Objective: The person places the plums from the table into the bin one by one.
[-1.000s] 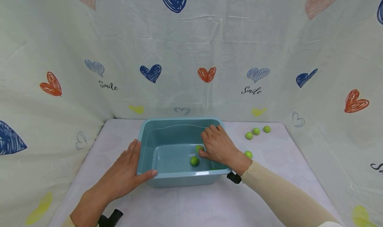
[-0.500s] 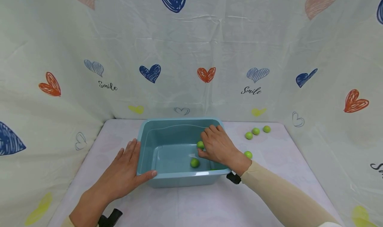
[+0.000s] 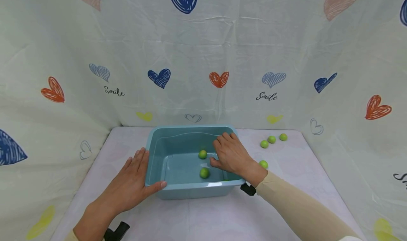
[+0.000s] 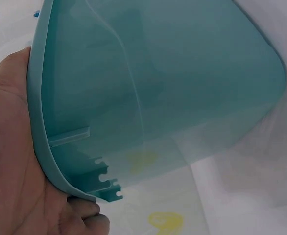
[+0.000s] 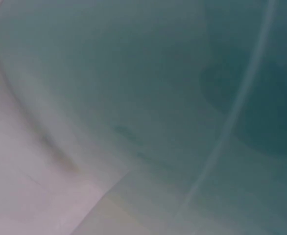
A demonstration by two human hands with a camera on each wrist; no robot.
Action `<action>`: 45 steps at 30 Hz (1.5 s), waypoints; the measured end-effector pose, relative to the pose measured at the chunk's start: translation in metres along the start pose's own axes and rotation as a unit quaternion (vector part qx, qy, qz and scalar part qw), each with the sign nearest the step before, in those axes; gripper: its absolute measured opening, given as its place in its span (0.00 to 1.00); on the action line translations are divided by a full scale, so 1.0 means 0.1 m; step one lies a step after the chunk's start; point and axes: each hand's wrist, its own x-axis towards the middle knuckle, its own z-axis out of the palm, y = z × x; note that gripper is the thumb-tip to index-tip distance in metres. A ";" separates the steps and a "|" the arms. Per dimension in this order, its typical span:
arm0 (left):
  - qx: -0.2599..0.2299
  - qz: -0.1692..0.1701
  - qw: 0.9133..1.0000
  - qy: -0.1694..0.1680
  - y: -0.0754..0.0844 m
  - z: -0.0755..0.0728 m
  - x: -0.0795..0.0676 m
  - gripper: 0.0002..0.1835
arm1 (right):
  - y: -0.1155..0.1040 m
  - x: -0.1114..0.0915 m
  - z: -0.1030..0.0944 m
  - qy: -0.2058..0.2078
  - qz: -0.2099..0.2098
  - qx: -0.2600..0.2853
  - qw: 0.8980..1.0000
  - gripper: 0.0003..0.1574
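- Head view: a ball [image 3: 202, 154] is lying in the tub [image 3: 197, 192], left of the nearer right hand [image 3: 231, 157].
- Its grip: cannot tell.
- Left hand [image 3: 133, 181]: touching the tub, straight-fingered.

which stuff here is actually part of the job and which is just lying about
Likely in the job:
blue-green tub
green balls inside
four green balls outside
left hand
right hand

Just around:
table
heart-print curtain
black wrist gear
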 end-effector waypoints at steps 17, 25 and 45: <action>-0.005 -0.004 1.000 -0.001 0.01 0.01 -0.02 0.68 | 0.39 -0.24 -0.19 0.072 0.072 0.025 0.995 0.18; -0.006 0.001 1.000 0.004 0.01 0.01 -0.03 0.68 | 0.86 -0.78 -0.11 0.038 0.161 0.001 0.986 0.21; -0.023 -0.005 1.000 0.000 0.01 0.01 -0.01 0.68 | 0.93 -1.83 0.54 -0.093 0.180 -0.031 0.979 0.34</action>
